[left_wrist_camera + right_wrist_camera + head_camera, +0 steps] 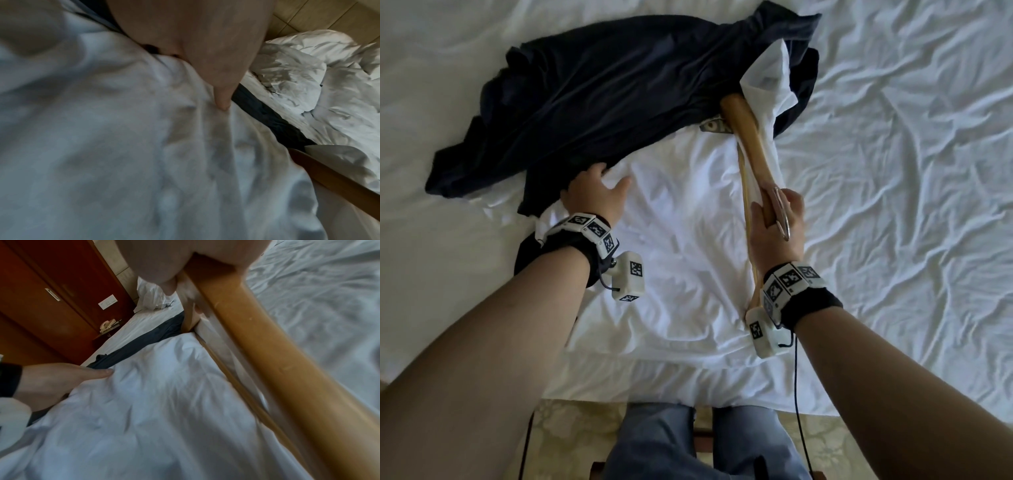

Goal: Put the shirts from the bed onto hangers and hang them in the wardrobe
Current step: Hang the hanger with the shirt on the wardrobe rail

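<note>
the bed [911, 171], covered in a rumpled white sheet, fills nearly the whole head view. a dark navy shirt [619, 85] lies crumpled across its far left part, and it overlaps the top edge of a white shirt [681, 246] spread flat in the middle of the bed, nearer the person. a wooden hanger [748, 144] lies along the right side of the white shirt, its far end tucked into the white fabric near the collar, its thin lower bar running beside the thick shoulder arm. the right hand [777, 226] has its grip clamped around the middle of the hanger, fingers and thumb wrapped round the wood, with the metal hook [781, 214] lying against the hand. the left hand [594, 195] rests on the white shirt at the edge of the navy one, thumb stretched out on the white fabric; the fingertips dip under the dark cloth, so i cannot tell whether that grip is apart or pinching. a dark wooden wardrobe [51, 293] stands beyond the bed in the right wrist view.
</note>
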The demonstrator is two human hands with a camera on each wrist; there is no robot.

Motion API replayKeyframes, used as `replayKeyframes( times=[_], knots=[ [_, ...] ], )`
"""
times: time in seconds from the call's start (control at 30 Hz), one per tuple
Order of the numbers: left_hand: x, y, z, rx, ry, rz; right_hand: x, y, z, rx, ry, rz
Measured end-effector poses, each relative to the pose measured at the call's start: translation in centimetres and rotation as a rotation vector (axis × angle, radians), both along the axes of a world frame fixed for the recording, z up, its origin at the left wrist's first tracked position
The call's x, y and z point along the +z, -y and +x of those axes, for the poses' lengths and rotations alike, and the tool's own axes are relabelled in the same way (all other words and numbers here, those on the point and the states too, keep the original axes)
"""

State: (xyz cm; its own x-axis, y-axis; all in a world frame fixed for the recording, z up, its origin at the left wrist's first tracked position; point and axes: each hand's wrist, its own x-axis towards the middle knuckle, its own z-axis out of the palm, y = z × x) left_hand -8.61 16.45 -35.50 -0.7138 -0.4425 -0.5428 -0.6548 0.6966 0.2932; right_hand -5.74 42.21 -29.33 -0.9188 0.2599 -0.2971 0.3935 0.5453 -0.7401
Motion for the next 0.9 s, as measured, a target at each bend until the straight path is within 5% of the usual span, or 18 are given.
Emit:
replayKeyframes(
  times=[0.23, 0.4, 0.57, 0.9],
  knots=[
    [1.2, -1.6, 1.6, -0.069, -0.149, 0.220, 1.1, -0.5, -0.2, -0.012, 0.074, -0.019],
    [2.0, -2.0, 2.0, -0.227, -0.142, -0.018, 2.6, -1.2, 0.2, -0.038, 0.091, -0.105],
    [0.7, -0.8, 2.0, -0.269, 0.036, 0.084, 3.9, -2.1, 2.2, -0.063, 0.043, -0.147],
    [0.1, -1.1, 3.5, -0.168, 0.057, -0.137, 5.1, -2.8, 5.3, -0.069, -0.058, -0.237]
  ],
)
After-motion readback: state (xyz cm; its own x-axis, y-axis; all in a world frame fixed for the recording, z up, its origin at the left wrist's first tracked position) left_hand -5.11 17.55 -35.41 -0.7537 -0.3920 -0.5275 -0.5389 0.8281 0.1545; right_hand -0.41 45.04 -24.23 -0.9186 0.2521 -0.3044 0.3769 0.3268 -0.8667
